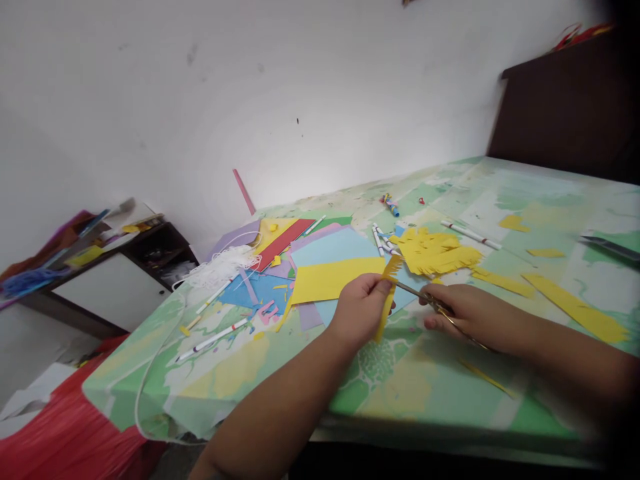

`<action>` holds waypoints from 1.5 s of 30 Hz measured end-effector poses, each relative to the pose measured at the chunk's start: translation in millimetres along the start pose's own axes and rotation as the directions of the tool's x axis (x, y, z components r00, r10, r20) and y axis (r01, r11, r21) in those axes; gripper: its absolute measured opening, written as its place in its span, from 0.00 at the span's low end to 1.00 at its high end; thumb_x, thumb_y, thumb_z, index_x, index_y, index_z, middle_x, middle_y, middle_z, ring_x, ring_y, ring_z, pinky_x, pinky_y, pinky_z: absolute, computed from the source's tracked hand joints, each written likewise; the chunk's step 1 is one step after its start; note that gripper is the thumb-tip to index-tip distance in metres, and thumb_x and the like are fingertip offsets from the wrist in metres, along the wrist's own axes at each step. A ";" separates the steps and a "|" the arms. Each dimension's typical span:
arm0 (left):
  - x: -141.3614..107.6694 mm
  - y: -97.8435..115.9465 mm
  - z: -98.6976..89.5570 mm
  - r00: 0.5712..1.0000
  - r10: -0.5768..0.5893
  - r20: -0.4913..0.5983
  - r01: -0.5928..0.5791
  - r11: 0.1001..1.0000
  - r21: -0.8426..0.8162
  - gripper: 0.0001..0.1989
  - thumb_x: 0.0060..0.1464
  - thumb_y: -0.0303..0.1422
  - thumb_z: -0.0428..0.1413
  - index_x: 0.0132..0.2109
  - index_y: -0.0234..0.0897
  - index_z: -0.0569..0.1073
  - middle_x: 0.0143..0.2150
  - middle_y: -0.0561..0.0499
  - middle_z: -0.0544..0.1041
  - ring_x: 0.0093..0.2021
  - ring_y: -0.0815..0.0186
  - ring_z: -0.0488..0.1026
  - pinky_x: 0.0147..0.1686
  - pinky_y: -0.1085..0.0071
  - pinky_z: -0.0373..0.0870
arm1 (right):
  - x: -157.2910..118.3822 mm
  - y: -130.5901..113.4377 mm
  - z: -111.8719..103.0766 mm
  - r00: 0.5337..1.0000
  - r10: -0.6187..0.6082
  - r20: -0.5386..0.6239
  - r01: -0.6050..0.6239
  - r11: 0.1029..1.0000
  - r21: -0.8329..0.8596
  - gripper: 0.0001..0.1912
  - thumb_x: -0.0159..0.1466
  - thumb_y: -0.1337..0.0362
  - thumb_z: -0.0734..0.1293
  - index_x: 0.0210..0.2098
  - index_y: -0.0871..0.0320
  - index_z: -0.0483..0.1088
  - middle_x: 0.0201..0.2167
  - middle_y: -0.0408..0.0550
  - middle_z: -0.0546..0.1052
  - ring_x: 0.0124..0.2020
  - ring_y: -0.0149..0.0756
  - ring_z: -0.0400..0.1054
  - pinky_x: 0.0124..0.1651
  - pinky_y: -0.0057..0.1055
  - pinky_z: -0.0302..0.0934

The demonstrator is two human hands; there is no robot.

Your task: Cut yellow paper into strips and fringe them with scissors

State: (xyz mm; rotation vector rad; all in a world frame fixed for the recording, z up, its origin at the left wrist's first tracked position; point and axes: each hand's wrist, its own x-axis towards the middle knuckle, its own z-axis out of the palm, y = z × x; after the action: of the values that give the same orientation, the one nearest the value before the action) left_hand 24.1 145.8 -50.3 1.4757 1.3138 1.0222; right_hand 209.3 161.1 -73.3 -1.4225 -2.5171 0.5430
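Observation:
My left hand (364,303) pinches a narrow yellow paper strip (391,268), whose upper end is cut into a fringe. In my right hand (463,312) is a pair of scissors (440,307), its fingers wrapped about the handles. The blades point left and meet the strip's edge just beside my left fingers. Beneath and behind the left hand lies a yellow paper sheet (325,281) on a light blue sheet (333,245). A pile of fringed yellow paper pieces (435,252) rests beyond the scissors.
White string (227,265) lies heaped at the table's left, with markers (215,339) and coloured scraps around it. Yellow strips (575,307) and a dark-bladed cutter (613,248) are on the right. A low cabinet (110,290) stands left of the cloth-covered table (250,380).

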 end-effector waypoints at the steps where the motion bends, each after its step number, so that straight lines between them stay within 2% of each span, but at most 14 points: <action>1: 0.4 -0.6 -0.4 1.000 0.001 0.006 -0.001 1.000 0.005 0.11 0.51 0.37 0.48 0.28 0.35 0.67 0.20 0.55 0.65 0.21 0.73 0.63 0.22 0.76 0.59 | 0.3 0.6 0.4 1.000 -0.008 0.005 0.008 1.000 0.000 0.20 0.57 0.46 0.54 0.35 0.55 0.62 0.28 0.46 0.70 0.28 0.36 0.63 0.29 0.30 0.53; 10: 0.7 2.1 -3.2 0.999 0.013 0.032 -0.016 0.997 0.077 0.12 0.50 0.37 0.49 0.26 0.34 0.67 0.19 0.55 0.66 0.20 0.74 0.62 0.22 0.77 0.58 | 2.3 5.4 5.0 0.998 -0.057 0.004 0.057 0.998 -0.004 0.19 0.58 0.46 0.53 0.26 0.55 0.56 0.23 0.44 0.66 0.24 0.33 0.58 0.26 0.28 0.51; 16: 0.2 4.0 -1.7 0.991 -0.083 0.104 0.092 0.992 -0.089 0.11 0.49 0.38 0.51 0.27 0.34 0.67 0.22 0.53 0.70 0.22 0.73 0.66 0.23 0.77 0.62 | 0.6 5.7 3.8 1.000 -0.001 -0.008 0.000 0.999 -0.041 0.19 0.57 0.45 0.54 0.24 0.55 0.56 0.23 0.45 0.66 0.25 0.34 0.59 0.27 0.29 0.50; 19: 0.6 2.9 -1.3 0.989 -0.096 0.110 0.107 0.989 -0.104 0.10 0.49 0.36 0.51 0.27 0.33 0.68 0.23 0.51 0.71 0.23 0.72 0.67 0.23 0.77 0.62 | 0.7 4.8 1.9 1.000 0.005 -0.001 -0.005 0.999 -0.050 0.19 0.57 0.46 0.54 0.24 0.55 0.56 0.23 0.45 0.66 0.25 0.34 0.59 0.27 0.30 0.51; 25: 1.2 1.3 -2.2 0.996 -0.046 0.079 0.053 0.995 -0.088 0.13 0.48 0.38 0.51 0.24 0.33 0.66 0.19 0.53 0.68 0.20 0.74 0.64 0.21 0.78 0.60 | -1.2 0.9 -1.9 1.000 -0.028 -0.004 0.028 1.000 -0.003 0.18 0.57 0.47 0.54 0.27 0.55 0.58 0.25 0.45 0.68 0.26 0.34 0.61 0.28 0.29 0.52; 30: 4.1 -1.3 -3.1 0.999 -0.025 0.026 0.027 0.995 -0.092 0.11 0.47 0.36 0.50 0.23 0.34 0.64 0.16 0.57 0.63 0.17 0.75 0.60 0.18 0.78 0.56 | -2.4 1.3 -1.3 1.000 -0.027 -0.009 0.027 1.000 0.002 0.18 0.57 0.47 0.55 0.28 0.55 0.60 0.26 0.46 0.69 0.26 0.35 0.61 0.27 0.29 0.52; 35: 3.8 -2.7 -2.6 0.999 -0.037 0.027 0.038 0.998 -0.040 0.11 0.47 0.38 0.50 0.25 0.34 0.65 0.17 0.57 0.62 0.18 0.75 0.58 0.18 0.78 0.54 | -3.2 -0.4 -1.5 1.000 -0.024 -0.006 0.024 1.000 0.006 0.19 0.57 0.46 0.55 0.28 0.56 0.60 0.25 0.45 0.68 0.26 0.34 0.61 0.27 0.28 0.52; 40: 5.0 -7.9 -0.2 0.998 0.011 0.063 -0.014 0.999 0.045 0.13 0.47 0.41 0.50 0.26 0.33 0.66 0.20 0.57 0.60 0.22 0.74 0.56 0.21 0.77 0.52 | -4.9 -3.6 -3.8 1.000 -0.018 0.018 0.018 1.000 -0.010 0.19 0.57 0.46 0.55 0.31 0.55 0.61 0.27 0.47 0.70 0.27 0.36 0.63 0.28 0.30 0.53; 45: 6.7 -10.6 -0.9 1.000 -0.014 -0.002 0.015 0.999 0.050 0.12 0.49 0.40 0.48 0.25 0.35 0.63 0.20 0.57 0.62 0.21 0.73 0.58 0.22 0.76 0.54 | -6.5 -5.0 -4.0 1.000 -0.014 0.002 0.014 1.000 -0.017 0.21 0.56 0.45 0.55 0.35 0.55 0.64 0.29 0.49 0.71 0.29 0.38 0.63 0.28 0.30 0.53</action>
State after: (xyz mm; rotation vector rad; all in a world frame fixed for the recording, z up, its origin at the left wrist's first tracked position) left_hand 21.1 153.0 -60.1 1.5007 1.3580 0.9879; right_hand 210.1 154.0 -67.5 -1.4104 -2.5368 0.5218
